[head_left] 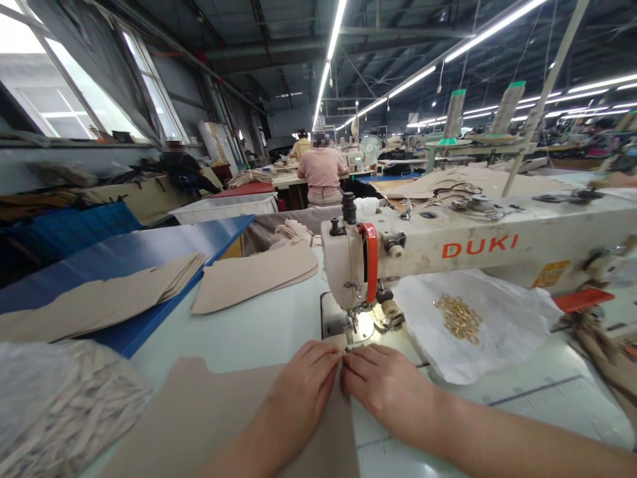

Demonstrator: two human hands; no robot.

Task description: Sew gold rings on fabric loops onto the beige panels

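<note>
My left hand (pixel 298 388) and my right hand (pixel 385 388) meet fingertip to fingertip just in front of the needle of a white sewing machine (pixel 478 249). Both lie on the top edge of a tan cut piece of fabric (pixel 199 418) that is spread on the pale table. The fingers of each hand are drawn together and pinch the fabric's edge near the presser foot (pixel 359 322). What exactly lies between the fingertips is too small to see.
A white sheet with a heap of small gold rings (pixel 458 317) lies right of the needle. Stacks of tan cut pieces (pixel 259 275) sit behind on the table and on a blue board (pixel 99 299). A bag of strips (pixel 54 405) is at left. People sit at machines further back.
</note>
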